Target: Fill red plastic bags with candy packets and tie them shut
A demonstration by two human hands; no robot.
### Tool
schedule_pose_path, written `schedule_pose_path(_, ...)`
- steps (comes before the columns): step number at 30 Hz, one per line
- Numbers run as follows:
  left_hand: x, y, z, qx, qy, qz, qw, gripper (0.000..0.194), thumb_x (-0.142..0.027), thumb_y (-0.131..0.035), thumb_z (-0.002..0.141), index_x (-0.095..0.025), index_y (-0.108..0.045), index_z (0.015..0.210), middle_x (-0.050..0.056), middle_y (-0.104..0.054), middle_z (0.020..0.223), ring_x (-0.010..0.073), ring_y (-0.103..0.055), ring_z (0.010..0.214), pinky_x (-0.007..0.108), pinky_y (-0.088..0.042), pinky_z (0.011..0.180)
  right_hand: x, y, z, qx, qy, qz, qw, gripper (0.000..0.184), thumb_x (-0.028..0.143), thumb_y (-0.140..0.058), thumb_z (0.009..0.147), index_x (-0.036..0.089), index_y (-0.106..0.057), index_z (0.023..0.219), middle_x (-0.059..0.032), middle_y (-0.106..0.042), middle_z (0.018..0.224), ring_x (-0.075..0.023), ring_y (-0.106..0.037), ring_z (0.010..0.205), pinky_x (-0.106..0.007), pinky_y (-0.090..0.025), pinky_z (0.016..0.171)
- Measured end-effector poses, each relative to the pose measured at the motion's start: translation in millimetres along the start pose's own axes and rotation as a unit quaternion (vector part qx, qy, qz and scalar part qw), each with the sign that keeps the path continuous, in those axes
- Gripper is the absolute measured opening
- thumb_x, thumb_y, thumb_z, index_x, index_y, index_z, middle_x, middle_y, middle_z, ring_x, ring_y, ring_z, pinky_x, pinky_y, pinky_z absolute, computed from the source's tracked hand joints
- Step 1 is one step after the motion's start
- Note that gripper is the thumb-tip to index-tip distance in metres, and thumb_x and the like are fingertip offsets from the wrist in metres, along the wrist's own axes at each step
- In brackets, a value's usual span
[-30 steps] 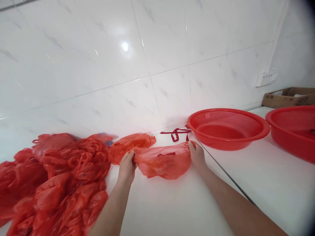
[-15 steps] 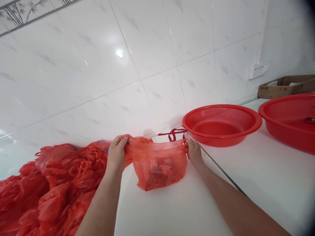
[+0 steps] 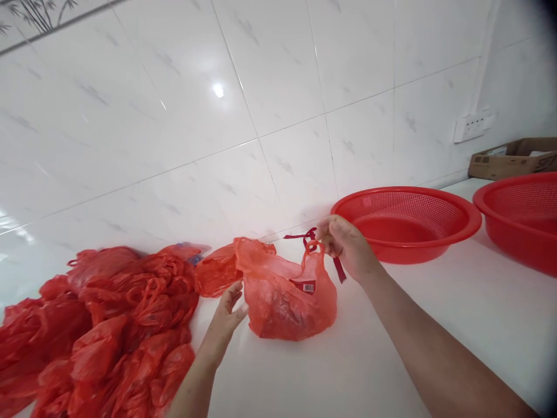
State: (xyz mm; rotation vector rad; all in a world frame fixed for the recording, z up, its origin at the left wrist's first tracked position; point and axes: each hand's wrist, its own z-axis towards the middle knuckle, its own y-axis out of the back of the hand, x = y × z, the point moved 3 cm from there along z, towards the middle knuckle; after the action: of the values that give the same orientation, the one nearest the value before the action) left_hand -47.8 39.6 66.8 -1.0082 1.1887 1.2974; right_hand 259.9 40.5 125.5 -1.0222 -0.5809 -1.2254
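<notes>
A thin red plastic bag sits on the white table in front of me, with a dark item showing through it and a small red packet with a barcode at its opening. The curled fingers of my right hand grip the bag's right handle and hold it up. Beside the bag's left side is my left hand, fingers apart and holding nothing. Another flat red bag lies behind it, against the wall side.
Many filled red bags are heaped on the left. Two red plastic colanders stand on the right, near a cardboard box. A dark red ribbon lies behind my right hand. A tiled wall borders the table.
My left hand has let go of the bag's left top edge and dropped down beside it. My right hand has risen with the right handle, and the bag now looks fuller, its packet visible.
</notes>
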Motion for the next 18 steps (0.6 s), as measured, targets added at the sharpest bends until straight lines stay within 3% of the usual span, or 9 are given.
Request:
schedule_pose_path(3, 3, -18.9, -2, 0.051, -0.001, -0.046, 0.998, 0.073, -0.036, -0.082, 0.053, -0.021, -0.054, 0.119, 0.014, -0.049, 0.133, 0.0322, -0.039, 0.127, 0.04, -0.038, 0.098, -14, 18, 1, -0.01, -0.013, 0.036, 0.999, 0.044, 0.057, -0.058, 0.075, 0.023, -0.056, 0.103, -0.0039, -0.061, 0.096, -0.0105, -0.054, 0.067, -0.021, -0.041, 0.054)
schedule_pose_path(7, 10, -36.1, 2, 0.092, 0.013, -0.099, 0.991, 0.084, -0.038, -0.083, 0.049, -0.023, -0.05, 0.125, 0.015, -0.057, 0.123, 0.0347, -0.052, 0.115, 0.045, -0.044, 0.092, -48, 38, -7, 0.159, -0.131, 0.05, 0.977, 0.067, 0.061, -0.067, 0.063, 0.024, -0.052, 0.117, -0.0098, -0.055, 0.118, -0.0195, -0.055, 0.103, -0.034, -0.046, 0.082)
schedule_pose_path(9, 15, -40.2, 5, 0.095, 0.017, -0.108, 0.989, 0.086, -0.037, -0.083, 0.049, -0.023, -0.049, 0.126, 0.014, -0.058, 0.121, 0.0346, -0.054, 0.112, 0.046, -0.045, 0.091, -57, 38, -16, 0.228, -0.173, 0.042, 0.957, 0.072, 0.055, -0.074, 0.057, 0.023, -0.053, 0.118, -0.01, -0.058, 0.115, -0.0213, -0.055, 0.103, -0.038, -0.046, 0.084)
schedule_pose_path(12, 20, -46.2, 9, 0.099, 0.019, -0.101, 0.99, 0.082, -0.035, -0.083, 0.051, -0.022, -0.05, 0.125, 0.014, -0.059, 0.121, 0.0341, -0.054, 0.113, 0.046, -0.045, 0.092, -62, 20, -26, 0.285, -0.19, 0.015, 0.939, 0.068, 0.038, -0.081, 0.05, 0.021, -0.058, 0.111, -0.0061, -0.065, 0.1, -0.0213, -0.06, 0.092, -0.037, -0.048, 0.079)
schedule_pose_path(15, 26, -55.5, 12, 0.127, 0.04, -0.088, 0.987, 0.071, -0.031, -0.083, 0.054, -0.02, -0.056, 0.118, 0.014, -0.063, 0.115, 0.0322, -0.057, 0.109, 0.044, -0.045, 0.093, -72, -5, -29, 0.289, -0.183, -0.011, 0.94, 0.053, 0.03, -0.08, 0.054, 0.021, -0.063, 0.103, -0.0035, -0.068, 0.093, -0.0218, -0.062, 0.09, -0.037, -0.048, 0.081)
schedule_pose_path(18, 34, -59.4, 16, 0.115, 0.094, -0.116, 0.982, 0.044, -0.033, -0.076, 0.066, -0.017, -0.063, 0.104, 0.012, -0.067, 0.104, 0.0283, -0.062, 0.101, 0.041, -0.048, 0.089, -84, -18, -26, 0.214, -0.198, 0.021, 0.956, 0.033, 0.037, -0.07, 0.068, 0.018, -0.066, 0.093, -0.0035, -0.069, 0.085, -0.0218, -0.064, 0.087, -0.038, -0.048, 0.083)
